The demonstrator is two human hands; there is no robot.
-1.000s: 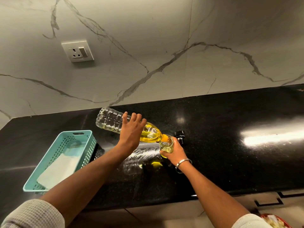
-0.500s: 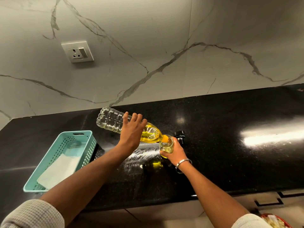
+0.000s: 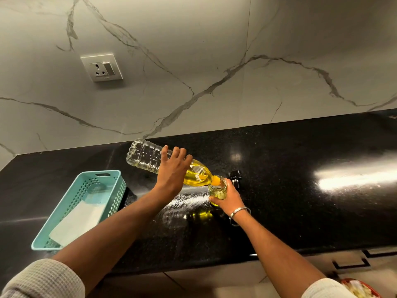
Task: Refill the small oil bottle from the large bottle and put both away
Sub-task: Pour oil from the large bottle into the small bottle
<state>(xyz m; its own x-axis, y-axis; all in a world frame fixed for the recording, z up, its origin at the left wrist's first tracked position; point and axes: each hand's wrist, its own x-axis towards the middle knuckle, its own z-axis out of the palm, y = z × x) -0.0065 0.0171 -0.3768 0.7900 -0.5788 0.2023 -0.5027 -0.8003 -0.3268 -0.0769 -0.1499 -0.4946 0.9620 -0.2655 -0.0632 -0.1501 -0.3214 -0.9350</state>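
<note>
From the head view, the left hand (image 3: 173, 171) grips the large bottle (image 3: 150, 158), tilted neck-down over the counter (image 3: 300, 201), its mouth at the small oil bottle (image 3: 217, 190) clasped in the right hand (image 3: 228, 197). A black cap (image 3: 234, 177) lies just behind; a teal basket (image 3: 120, 181) sits left.

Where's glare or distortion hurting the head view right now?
Head view: a strong glare streak on the counter at right, a smaller sheen under the big bottle; wide-angle bend tilts the socket and the counter's back edge; the small bottle in the right hand reads sharp, as does the left hand.
</note>
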